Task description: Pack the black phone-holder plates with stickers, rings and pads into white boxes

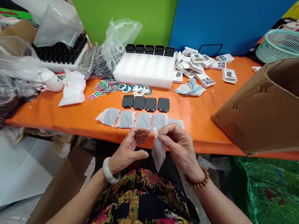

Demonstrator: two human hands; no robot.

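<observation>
Between the thumb and fingers of my right hand [176, 145] hangs a small translucent white pouch [158, 153], pinched at its top edge in front of the table. My left hand [131, 149] is beside it, thumb and fingers apart, with nothing in it. Just beyond my hands, several wrapped flat pieces [126, 119] in the same whitish material lie in a row along the table's front. Behind that row sit several black square cases [150, 104], side by side. My right fingers partly cover the rightmost wrapped piece [176, 123].
A white foam block [145, 69] with black cases stands at the back, small white boxes [200, 65] piled to its right. Round rings [138, 89] and printed cards [102, 88] lie left. A large open cardboard box [276, 106] occupies the right of the orange table [78, 123].
</observation>
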